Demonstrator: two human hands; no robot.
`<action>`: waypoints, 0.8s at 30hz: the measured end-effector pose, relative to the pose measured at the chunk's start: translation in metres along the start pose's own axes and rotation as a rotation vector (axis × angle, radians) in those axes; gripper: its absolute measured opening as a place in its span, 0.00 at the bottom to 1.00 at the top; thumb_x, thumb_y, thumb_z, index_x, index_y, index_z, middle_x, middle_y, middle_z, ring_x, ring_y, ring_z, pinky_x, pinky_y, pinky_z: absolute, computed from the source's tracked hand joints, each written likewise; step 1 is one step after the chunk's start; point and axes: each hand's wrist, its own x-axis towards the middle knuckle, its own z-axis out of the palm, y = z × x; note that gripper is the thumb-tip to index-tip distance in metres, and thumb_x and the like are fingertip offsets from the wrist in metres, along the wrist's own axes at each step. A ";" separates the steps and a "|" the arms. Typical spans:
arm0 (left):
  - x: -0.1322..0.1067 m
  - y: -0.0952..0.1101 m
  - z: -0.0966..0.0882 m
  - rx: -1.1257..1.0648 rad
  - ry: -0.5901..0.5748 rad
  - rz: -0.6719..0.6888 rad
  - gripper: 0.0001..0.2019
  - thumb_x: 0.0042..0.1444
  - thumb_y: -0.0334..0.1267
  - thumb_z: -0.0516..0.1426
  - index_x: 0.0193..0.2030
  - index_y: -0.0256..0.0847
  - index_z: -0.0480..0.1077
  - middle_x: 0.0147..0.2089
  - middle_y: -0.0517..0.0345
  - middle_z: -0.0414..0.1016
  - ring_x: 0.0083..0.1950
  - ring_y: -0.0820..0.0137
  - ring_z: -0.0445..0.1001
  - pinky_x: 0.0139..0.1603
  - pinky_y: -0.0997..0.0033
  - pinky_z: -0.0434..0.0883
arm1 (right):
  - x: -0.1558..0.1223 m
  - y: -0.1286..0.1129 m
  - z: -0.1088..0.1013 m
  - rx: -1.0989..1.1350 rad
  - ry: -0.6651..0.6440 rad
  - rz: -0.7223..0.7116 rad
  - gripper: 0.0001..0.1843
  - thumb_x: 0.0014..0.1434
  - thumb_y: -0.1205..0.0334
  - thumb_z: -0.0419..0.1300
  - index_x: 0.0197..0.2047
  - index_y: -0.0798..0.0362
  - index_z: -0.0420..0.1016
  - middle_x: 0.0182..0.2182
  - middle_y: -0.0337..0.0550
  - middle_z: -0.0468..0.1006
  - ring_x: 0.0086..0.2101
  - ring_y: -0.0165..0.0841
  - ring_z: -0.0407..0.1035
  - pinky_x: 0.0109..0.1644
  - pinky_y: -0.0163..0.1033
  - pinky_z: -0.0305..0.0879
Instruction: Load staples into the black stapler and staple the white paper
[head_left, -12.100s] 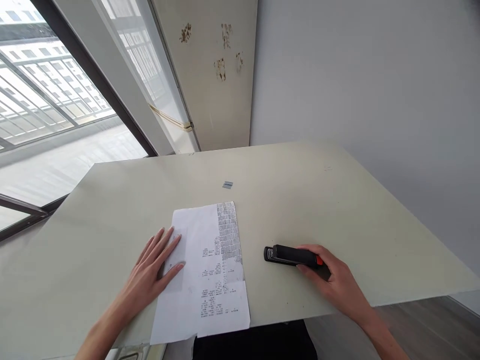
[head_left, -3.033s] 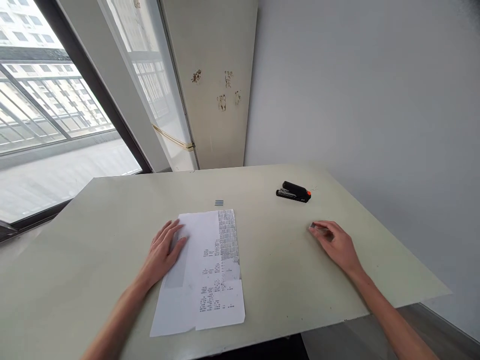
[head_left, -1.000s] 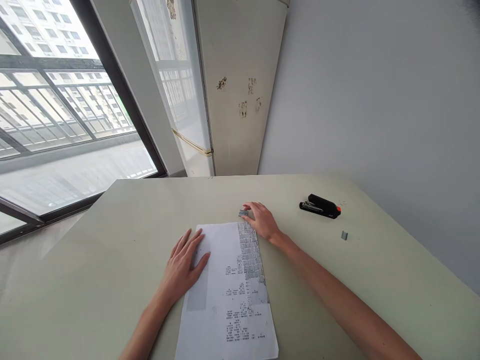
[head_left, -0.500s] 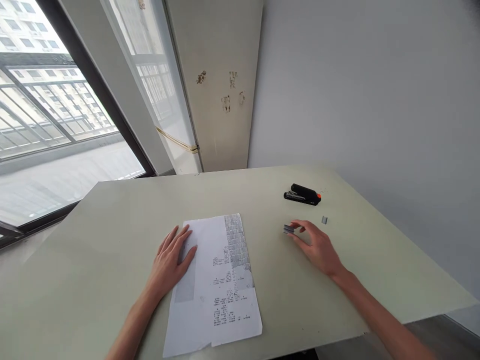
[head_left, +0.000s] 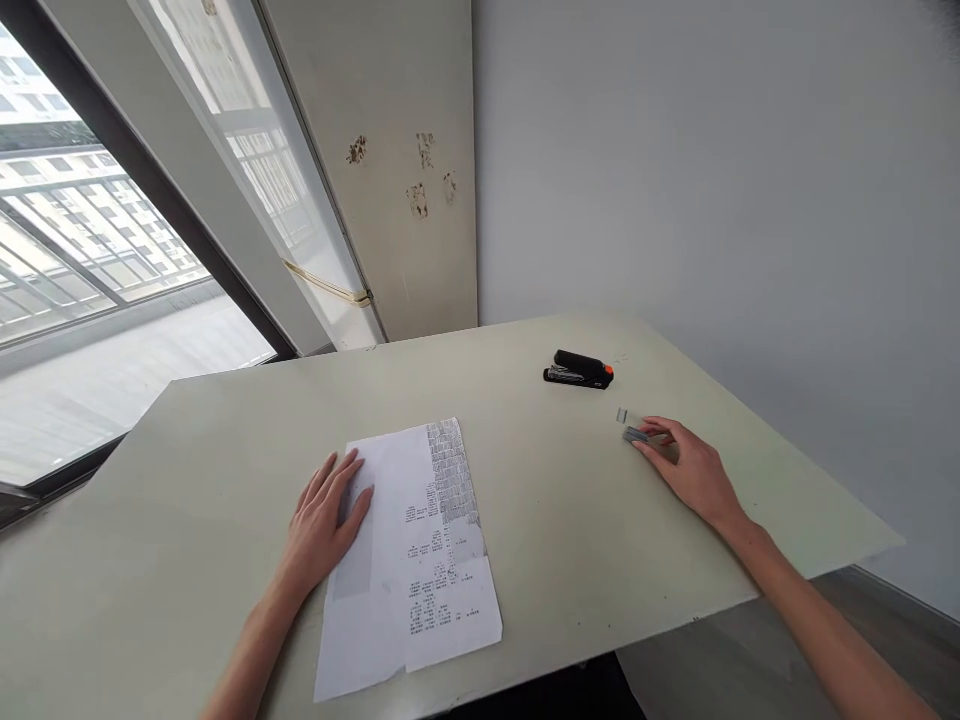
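My left hand [head_left: 324, 515] lies with spread fingers on the left side of a sheet of paper [head_left: 390, 590]. Rows of staples cover the sheet's upper right part, and printed text runs below them. Between thumb and fingers, my right hand [head_left: 694, 470] pinches a small grey strip of staples [head_left: 635, 435] low over the table. Just beyond it sits another short staple strip [head_left: 622, 415]. A black stapler [head_left: 579, 369] with an orange-red end rests farther back, its upper arm raised from its base.
The pale table [head_left: 247, 440] has its back edge near a stained panel [head_left: 405, 260]. A grey wall [head_left: 675, 150] rises at the right, and a window with a railing [head_left: 82, 230] is at the left. The table's front edge runs along the lower right.
My right hand has moved right with the staple strip, to beside the loose one. My left hand stays on the paper. The whole view has shifted slightly.
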 end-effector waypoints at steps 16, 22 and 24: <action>0.001 0.001 -0.002 0.030 -0.018 0.001 0.27 0.73 0.56 0.48 0.73 0.52 0.62 0.78 0.57 0.62 0.80 0.51 0.54 0.77 0.39 0.58 | 0.029 -0.023 0.008 0.045 0.061 -0.139 0.21 0.70 0.42 0.57 0.58 0.44 0.72 0.54 0.48 0.80 0.49 0.44 0.74 0.53 0.49 0.71; 0.000 -0.002 -0.001 0.034 -0.005 0.002 0.27 0.73 0.56 0.48 0.73 0.50 0.64 0.77 0.56 0.63 0.80 0.51 0.55 0.77 0.40 0.59 | 0.098 -0.046 0.028 -0.020 -0.035 -0.223 0.28 0.69 0.44 0.56 0.67 0.48 0.66 0.64 0.56 0.71 0.62 0.51 0.66 0.63 0.54 0.66; -0.001 -0.002 0.000 0.037 0.004 0.006 0.27 0.73 0.57 0.49 0.72 0.50 0.64 0.77 0.56 0.63 0.80 0.50 0.55 0.76 0.41 0.60 | 0.118 -0.050 0.037 -0.042 -0.068 -0.223 0.30 0.68 0.46 0.57 0.68 0.50 0.65 0.67 0.58 0.69 0.64 0.54 0.64 0.66 0.57 0.62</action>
